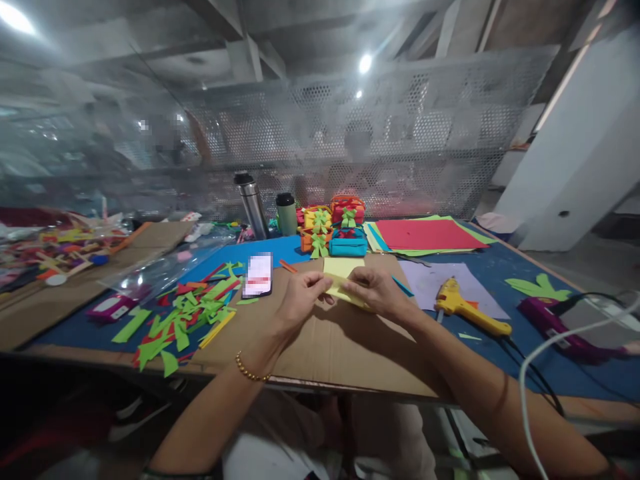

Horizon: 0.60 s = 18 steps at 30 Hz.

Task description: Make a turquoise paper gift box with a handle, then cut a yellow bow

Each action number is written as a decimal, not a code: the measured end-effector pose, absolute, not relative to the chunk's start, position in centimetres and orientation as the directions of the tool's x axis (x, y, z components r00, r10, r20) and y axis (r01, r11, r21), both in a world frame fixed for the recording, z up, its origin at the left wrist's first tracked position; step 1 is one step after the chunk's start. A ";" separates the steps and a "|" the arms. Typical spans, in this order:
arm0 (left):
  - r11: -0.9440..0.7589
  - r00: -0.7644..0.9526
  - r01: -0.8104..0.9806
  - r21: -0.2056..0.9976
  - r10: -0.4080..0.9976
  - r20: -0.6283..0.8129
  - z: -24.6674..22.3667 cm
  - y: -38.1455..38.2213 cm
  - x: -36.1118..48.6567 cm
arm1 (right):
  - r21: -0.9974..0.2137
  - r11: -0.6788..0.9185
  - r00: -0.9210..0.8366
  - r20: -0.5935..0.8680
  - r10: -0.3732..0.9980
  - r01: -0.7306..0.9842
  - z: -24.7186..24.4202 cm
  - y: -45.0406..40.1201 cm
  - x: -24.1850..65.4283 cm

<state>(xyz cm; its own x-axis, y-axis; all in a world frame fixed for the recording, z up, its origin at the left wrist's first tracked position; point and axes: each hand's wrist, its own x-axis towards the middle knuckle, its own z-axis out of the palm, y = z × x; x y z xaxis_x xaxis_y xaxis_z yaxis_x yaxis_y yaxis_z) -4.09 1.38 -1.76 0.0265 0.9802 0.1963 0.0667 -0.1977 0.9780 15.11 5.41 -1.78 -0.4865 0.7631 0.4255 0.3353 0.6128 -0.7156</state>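
Note:
Between my two hands is a folded piece of yellow paper [338,285], raised a little above the cardboard sheet [320,340]. My left hand [306,293] pinches its left end with thumb and fingertips. At the other end, my right hand [373,290] grips the paper with its fingers closed. Behind them a flat pale yellow sheet [345,265] lies on the table. Just beyond stand several small paper boxes with bows, among them a teal box [349,243] and a yellow box [318,219].
A yellow glue gun [467,310] rests on a lilac sheet at right. Green and red paper strips [187,313] heap at left beside a phone [258,274]. A steel flask [251,207], a green tumbler [287,215] and stacked coloured sheets [430,235] stand or lie farther back.

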 end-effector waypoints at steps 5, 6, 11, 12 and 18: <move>-0.205 0.016 0.063 0.977 0.979 0.204 -2.1 1.7 -4.2 | -0.742 0.576 -0.485 0.385 0.785 0.343 -1.9 5.6 15.3; -0.207 0.012 0.062 0.976 0.978 0.207 -2.1 1.7 -4.2 | -0.749 0.567 -0.485 0.376 0.789 0.343 -1.9 5.7 15.4; -0.204 0.003 0.051 0.978 0.979 0.204 -2.3 1.8 -4.1 | -0.788 0.522 -0.495 0.328 0.805 0.326 -1.8 5.8 15.4; -0.209 -0.006 0.053 0.976 0.978 0.210 -2.4 1.8 -4.1 | -0.795 0.515 -0.498 0.322 0.806 0.320 -1.9 5.8 15.4; -0.265 -0.102 0.070 0.962 0.957 0.272 -2.5 2.1 -4.4 | -0.845 0.446 -0.504 0.259 0.824 0.295 -2.2 6.0 15.1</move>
